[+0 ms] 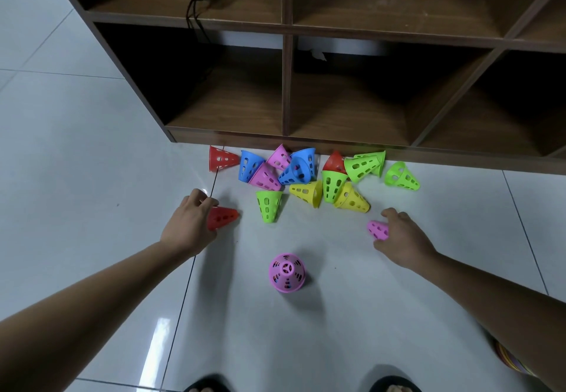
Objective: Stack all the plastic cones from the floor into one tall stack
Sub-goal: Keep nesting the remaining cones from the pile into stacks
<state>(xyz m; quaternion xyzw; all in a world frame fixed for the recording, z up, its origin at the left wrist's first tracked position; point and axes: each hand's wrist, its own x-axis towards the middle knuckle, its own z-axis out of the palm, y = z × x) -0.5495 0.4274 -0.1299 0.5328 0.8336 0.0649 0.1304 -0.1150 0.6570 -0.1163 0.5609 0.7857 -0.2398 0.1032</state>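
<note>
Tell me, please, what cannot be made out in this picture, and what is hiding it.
Head view:
Standing pink cone: seen from above, so how many cones nest under it cannot be counted.
Held red cone: wide end covered by the left hand.
Held pink cone: wide end covered by the right hand.
Rear red cone: mostly behind green cones.
Striped thing: cut off by the right forearm and the frame edge; unidentifiable.
</note>
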